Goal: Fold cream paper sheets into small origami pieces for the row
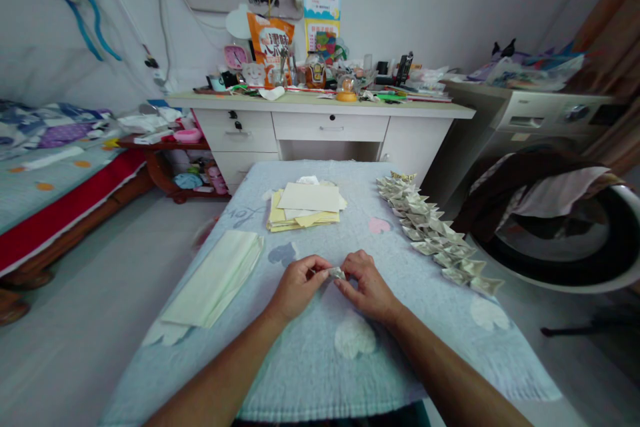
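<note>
Between my two hands is a small folded piece of paper (336, 273), held just above the cloth-covered table. My left hand (301, 285) pinches its left end between thumb and fingers. Its right end is gripped by my right hand (367, 285), with the fingers curled. Much of the paper is hidden by the fingertips. Beyond the hands lies a stack of yellow and white paper sheets (307, 203). To the left rests a pile of pale green folded sheets (215, 280). Along the right side run rows of pointed folded-paper pieces (425, 223), packed close together.
A light blue patterned cloth (310, 373) covers the table. Behind it stands a white desk (330, 127) crowded with small items. On the right, a washing machine (545, 120) has its round door open with clothes hanging out. A bed (55, 173) is at left.
</note>
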Motion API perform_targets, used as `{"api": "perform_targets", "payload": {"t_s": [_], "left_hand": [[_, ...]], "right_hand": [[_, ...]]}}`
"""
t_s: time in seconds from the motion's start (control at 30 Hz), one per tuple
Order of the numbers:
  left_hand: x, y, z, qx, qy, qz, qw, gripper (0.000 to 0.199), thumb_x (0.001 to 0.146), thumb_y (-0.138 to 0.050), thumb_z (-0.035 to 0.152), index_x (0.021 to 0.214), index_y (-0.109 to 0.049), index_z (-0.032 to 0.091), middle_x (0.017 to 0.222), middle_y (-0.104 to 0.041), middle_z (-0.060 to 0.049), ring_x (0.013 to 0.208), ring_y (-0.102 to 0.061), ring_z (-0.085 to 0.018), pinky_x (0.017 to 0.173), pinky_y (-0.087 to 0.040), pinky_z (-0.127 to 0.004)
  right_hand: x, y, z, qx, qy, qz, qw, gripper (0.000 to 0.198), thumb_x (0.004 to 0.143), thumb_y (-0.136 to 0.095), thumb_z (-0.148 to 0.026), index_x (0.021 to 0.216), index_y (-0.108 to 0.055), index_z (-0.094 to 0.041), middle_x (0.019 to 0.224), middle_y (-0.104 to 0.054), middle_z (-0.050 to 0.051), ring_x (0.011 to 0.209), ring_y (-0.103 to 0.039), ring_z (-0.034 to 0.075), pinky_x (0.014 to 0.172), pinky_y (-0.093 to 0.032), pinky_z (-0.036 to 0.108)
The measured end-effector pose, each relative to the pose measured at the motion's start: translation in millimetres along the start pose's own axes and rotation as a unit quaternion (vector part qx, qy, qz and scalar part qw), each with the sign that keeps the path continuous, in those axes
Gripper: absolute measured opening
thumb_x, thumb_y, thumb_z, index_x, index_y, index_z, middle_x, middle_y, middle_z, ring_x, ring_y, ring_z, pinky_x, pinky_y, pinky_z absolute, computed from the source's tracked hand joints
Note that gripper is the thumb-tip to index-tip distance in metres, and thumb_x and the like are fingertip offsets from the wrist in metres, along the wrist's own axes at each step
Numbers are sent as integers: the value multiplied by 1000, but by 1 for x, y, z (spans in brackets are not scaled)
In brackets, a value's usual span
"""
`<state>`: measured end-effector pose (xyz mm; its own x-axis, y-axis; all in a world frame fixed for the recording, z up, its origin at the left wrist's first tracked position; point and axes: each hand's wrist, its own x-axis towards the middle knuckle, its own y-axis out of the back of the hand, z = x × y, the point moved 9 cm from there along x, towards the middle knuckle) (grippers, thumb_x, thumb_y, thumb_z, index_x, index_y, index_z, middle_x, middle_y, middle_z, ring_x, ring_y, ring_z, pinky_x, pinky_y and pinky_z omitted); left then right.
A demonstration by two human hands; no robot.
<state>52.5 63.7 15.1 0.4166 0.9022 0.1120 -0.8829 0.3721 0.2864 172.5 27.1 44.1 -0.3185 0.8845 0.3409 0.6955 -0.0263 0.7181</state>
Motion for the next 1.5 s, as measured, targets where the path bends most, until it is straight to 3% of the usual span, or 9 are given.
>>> {"api": "perform_targets", "payload": {"t_s": [0.13, 0.23, 0.77, 1.5], "left_hand": [[-2, 3, 3, 3, 4, 29, 1000, 14, 81, -59, 25, 92, -62, 17, 78, -62, 0, 66, -56, -12, 61, -42, -21], [-4, 6, 7, 15, -3, 45, 999, 9, 80, -60, 23, 87, -58, 18, 76, -58, 2, 64, -53, -10, 59, -40, -20], [-1, 8, 4, 28, -17, 37, 999, 7, 78, -61, 22, 76, -64, 16, 70, -61, 0, 66, -56, -12, 64, -43, -22], [1, 7, 0, 41, 8, 28, 999, 13, 76, -63, 28, 72, -63, 16, 67, -63, 0, 61, -56, -13, 58, -41, -22]], "right_hand": [[1, 0, 1, -6, -8, -6, 1000, 27, 94, -49, -37, 77, -60, -18, 74, -56, 2, 80, -47, 17, 77, -31, 33], [2, 0, 2, -2, -16, -7, 1000, 33, 95, -46, -40, 75, -59, -18, 73, -56, 2, 79, -47, 17, 76, -31, 33], [2, -2, 1, -1, -14, -17, 1000, 37, 95, -44, -45, 73, -59, -18, 72, -55, 1, 78, -47, 16, 77, -31, 33], [3, -5, 2, -6, -9, -22, 1000, 38, 95, -44, -46, 74, -60, -19, 71, -56, 1, 76, -48, 16, 76, -32, 32]]}}
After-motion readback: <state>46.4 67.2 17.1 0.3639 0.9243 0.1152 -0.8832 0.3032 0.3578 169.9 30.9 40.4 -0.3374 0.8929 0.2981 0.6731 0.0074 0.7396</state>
